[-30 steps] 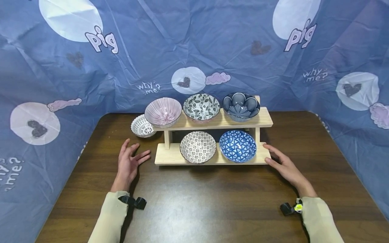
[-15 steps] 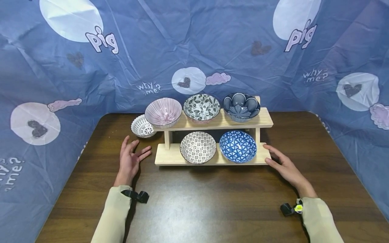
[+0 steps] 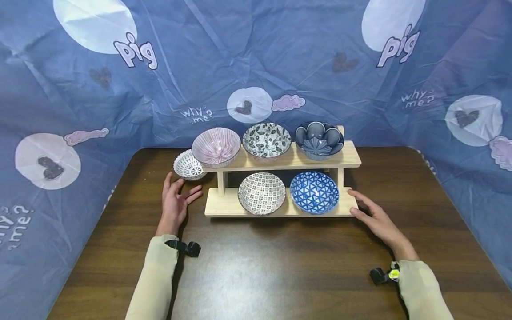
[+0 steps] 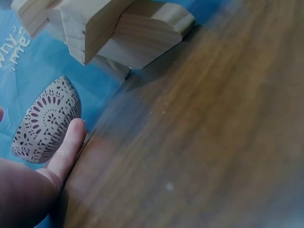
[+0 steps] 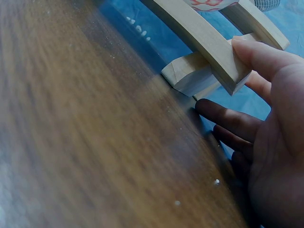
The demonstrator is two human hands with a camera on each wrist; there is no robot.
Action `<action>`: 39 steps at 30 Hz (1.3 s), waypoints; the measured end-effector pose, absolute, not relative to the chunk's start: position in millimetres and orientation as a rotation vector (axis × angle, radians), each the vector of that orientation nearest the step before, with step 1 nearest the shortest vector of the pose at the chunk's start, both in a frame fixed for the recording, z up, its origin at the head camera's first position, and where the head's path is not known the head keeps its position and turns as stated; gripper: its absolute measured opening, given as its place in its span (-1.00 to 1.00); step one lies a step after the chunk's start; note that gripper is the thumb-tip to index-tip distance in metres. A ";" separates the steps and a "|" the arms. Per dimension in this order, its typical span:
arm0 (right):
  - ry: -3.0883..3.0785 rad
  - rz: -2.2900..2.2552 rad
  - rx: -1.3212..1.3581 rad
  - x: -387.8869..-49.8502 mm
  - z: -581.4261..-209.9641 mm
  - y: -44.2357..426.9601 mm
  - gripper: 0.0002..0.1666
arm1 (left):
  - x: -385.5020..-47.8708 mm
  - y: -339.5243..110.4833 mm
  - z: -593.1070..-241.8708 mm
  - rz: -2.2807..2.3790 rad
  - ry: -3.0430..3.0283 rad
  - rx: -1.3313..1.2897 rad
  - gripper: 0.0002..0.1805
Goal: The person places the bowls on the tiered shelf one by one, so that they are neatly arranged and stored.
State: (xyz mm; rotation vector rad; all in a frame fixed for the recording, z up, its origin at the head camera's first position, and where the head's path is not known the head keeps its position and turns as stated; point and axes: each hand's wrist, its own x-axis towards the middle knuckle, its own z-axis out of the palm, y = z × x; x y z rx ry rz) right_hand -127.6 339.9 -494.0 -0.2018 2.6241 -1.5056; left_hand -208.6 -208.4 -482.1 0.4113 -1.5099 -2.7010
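My left hand [image 3: 174, 205] lies on the table, fingers spread, its fingertips close to the small white bowl [image 3: 187, 165] with a dark cut-out-like pattern. In the left wrist view a finger [image 4: 69, 147] overlaps that bowl's lower side [image 4: 50, 118]; contact is hard to tell. My right hand [image 3: 378, 221] holds the right end of the two-tier wooden stand's lower board [image 3: 347, 205] between thumb and forefinger. Its other fingers [image 5: 228, 118] extend loosely below the board. The white bowl sits behind the stand's left end, partly hidden by the pink-striped bowl [image 3: 216, 146].
On the upper board [image 3: 256, 165] also stand a leaf-patterned bowl [image 3: 267, 140] and a dark blue petal-patterned bowl [image 3: 319, 141]. The lower board bears a grey-patterned bowl [image 3: 262, 193] and a blue triangle-patterned bowl [image 3: 314, 192]. A blue printed cloth [image 3: 256, 53] hangs behind the brown table [image 3: 256, 266].
My left hand has slid forward and slightly right, toward the white bowl. The right hand stays at the stand's end, and the bowls keep their places.
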 end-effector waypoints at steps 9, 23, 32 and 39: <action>2.621 -1.499 -0.194 -127.2 -491.4 341.1 -0.32 | -217.1 -206.4 -484.6 -2.718 -1.482 0.339 -0.26; 2.622 -1.466 -0.161 -128.4 -490.0 340.8 -0.30 | -232.4 -204.9 -485.7 -2.720 -1.495 0.296 -0.31; 2.626 -1.457 -0.163 -128.2 -489.3 339.8 -0.30 | -240.6 -204.8 -485.2 -2.745 -1.409 0.330 -0.22; 2.625 -1.462 -0.171 -127.0 -490.7 340.3 -0.31 | -243.0 -205.7 -485.2 -2.738 -1.363 0.356 -0.20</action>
